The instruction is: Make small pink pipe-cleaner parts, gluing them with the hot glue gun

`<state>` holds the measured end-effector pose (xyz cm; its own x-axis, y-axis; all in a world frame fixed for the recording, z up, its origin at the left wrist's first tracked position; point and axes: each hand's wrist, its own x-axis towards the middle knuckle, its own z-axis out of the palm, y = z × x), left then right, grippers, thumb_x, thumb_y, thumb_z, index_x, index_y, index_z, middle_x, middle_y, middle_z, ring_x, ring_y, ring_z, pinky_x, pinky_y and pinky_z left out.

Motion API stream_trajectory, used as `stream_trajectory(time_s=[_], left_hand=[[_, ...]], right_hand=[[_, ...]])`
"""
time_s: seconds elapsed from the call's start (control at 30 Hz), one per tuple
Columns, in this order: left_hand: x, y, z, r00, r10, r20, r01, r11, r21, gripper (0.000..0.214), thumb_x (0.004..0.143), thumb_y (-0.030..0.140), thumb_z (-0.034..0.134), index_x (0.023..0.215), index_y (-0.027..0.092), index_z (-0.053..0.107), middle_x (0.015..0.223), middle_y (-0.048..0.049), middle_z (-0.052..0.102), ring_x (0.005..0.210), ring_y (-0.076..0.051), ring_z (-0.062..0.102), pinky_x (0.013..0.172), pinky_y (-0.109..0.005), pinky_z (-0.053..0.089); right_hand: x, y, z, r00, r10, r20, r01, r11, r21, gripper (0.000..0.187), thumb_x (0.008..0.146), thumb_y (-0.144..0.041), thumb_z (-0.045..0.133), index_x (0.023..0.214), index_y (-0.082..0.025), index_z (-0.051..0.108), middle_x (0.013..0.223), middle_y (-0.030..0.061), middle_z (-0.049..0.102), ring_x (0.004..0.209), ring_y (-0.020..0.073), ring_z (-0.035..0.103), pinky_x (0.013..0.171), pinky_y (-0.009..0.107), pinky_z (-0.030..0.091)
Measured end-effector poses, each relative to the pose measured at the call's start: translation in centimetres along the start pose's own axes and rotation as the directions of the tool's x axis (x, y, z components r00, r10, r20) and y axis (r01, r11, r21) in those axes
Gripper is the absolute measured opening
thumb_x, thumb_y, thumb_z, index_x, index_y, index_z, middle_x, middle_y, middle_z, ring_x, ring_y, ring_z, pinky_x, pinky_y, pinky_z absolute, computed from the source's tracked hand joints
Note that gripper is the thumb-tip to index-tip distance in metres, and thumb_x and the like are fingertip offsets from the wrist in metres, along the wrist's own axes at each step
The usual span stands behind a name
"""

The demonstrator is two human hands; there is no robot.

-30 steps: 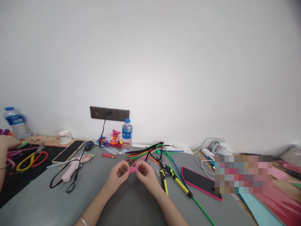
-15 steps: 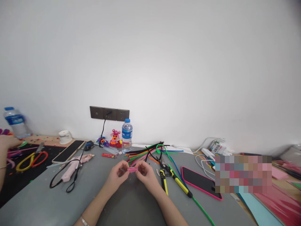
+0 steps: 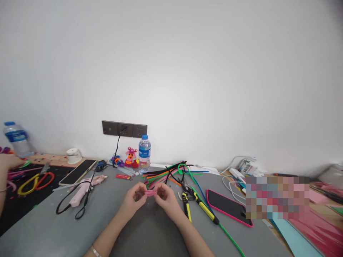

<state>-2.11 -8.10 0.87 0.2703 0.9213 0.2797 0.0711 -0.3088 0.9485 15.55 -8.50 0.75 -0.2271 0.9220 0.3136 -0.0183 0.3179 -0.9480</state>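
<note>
A short, folded pink pipe cleaner is stretched level between my hands, above the grey table mat. My left hand pinches its left end, and my right hand pinches the right end. Just behind my fingers lies a bundle of pipe cleaners in black, orange, green and pink. To the right of my right hand rest pliers with yellow and black handles, their jaws pointing away from me. A long green pipe cleaner runs beneath them towards the front.
A water bottle stands behind the bundle, beside small pipe-cleaner figures. A pink-rimmed phone lies at right. On the left are a pink glue gun with its black cord, another phone, scissors and another person's arm.
Almost nothing differs. Both my hands keep their pinch on the pink pipe cleaner in the same spot, and the view has shifted very slightly.
</note>
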Motion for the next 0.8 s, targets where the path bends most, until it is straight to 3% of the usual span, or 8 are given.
stream_trajectory(time_s=[0.8], left_hand=[[-0.09,0.18,0.01,1.000,-0.001,-0.020,0.001,1.000,0.008,0.006,0.075,0.021,0.063,0.077,0.018,0.058,0.073,0.0017,0.053,0.069,-0.015,0.052,0.060,-0.021,0.041]], right_hand=[[-0.18,-0.77,0.09,1.000,0.003,-0.010,-0.004,0.998,-0.065,0.005,0.077,-0.022,0.059,0.079,-0.020,0.054,0.068,-0.0039,0.050,0.057,0.0114,0.042,0.054,0.023,0.031]])
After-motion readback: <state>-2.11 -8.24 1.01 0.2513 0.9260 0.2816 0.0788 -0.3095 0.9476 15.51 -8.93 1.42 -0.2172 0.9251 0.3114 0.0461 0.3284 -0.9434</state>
